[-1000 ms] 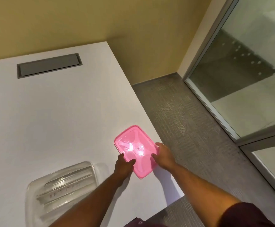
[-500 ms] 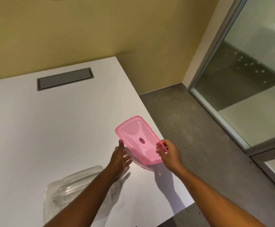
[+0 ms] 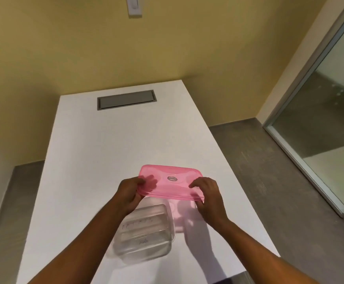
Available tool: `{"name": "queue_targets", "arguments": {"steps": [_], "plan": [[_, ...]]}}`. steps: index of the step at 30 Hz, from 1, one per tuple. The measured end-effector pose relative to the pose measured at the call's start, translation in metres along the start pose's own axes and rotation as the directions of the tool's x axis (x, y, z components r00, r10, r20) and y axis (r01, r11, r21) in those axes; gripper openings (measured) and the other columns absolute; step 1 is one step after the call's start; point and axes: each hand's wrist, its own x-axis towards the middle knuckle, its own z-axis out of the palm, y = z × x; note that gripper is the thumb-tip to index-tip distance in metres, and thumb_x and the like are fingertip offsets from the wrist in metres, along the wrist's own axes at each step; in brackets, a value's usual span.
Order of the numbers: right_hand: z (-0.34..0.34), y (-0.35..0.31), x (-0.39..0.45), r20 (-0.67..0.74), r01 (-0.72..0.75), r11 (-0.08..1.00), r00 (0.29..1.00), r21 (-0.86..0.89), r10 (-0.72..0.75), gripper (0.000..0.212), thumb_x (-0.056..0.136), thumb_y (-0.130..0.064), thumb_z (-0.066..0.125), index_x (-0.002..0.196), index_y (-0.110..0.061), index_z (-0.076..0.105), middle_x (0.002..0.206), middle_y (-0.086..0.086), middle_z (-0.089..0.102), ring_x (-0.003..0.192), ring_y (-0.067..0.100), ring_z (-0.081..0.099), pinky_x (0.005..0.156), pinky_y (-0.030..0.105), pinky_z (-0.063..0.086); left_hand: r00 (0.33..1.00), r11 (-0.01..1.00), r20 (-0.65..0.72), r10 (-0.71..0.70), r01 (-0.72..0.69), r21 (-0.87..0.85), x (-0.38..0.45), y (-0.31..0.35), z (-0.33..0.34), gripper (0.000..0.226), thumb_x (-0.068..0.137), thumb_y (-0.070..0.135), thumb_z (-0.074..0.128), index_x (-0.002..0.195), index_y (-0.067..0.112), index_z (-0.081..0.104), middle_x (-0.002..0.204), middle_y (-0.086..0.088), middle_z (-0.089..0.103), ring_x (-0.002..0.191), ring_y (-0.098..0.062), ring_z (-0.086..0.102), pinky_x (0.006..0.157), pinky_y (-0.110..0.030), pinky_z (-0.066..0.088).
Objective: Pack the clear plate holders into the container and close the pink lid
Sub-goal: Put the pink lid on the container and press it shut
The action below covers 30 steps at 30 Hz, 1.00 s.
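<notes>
- A yellow wall [image 3: 85,48] was seen filling the upper part of the view, with a small white fitting [image 3: 134,6] mounted near its top edge.
- A glass partition [image 3: 331,111] in a pale frame was seen at the right, above a grey floor [image 3: 279,181].
- A long white table [image 3: 109,160] was seen running from the near edge of the view to the wall; a grey rectangular hatch [image 3: 127,99] was set into its far end.
- The clear container [image 3: 144,234] was seen resting on the near part of the table, uncovered, between the two forearms and nearer the left one.
- Clear plate holders [image 3: 141,223] were seen lying inside the container; faint handwritten marks were visible on them, too blurred to be read, and their number could not be told.
- The pink lid [image 3: 170,182] was held in the air above the far end of the container, roughly level, its top face with a small oval label turned upward; it was not yet seated on the container.
- A pink shadow [image 3: 184,218] was cast on the table just right of the container.
- The left hand [image 3: 129,194] was closed on the lid's left end, the fingers showing through the translucent plastic from beneath.
- The right hand [image 3: 208,194] was clamped on the lid's right end, fingers curled over the top and edge.
</notes>
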Motion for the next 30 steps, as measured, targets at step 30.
{"name": "queue_targets", "arguments": {"steps": [30], "plan": [[0.072,-0.066,-0.052,0.343,-0.446,0.856,0.786,-0.262,0.515,0.034,0.089,-0.046,0.069,0.113,-0.021,0.071,0.099,-0.003,0.064,0.085,0.013,0.066,0.081,0.034,0.056,0.948,0.614,-0.133,0.290,-0.078,0.786,-0.059,-0.054,-0.163,0.056,0.092,-0.005,0.041,0.145,0.014,0.044,0.141,-0.009,0.056,0.123,-0.027,0.054,0.106,-0.037,0.045]]}}
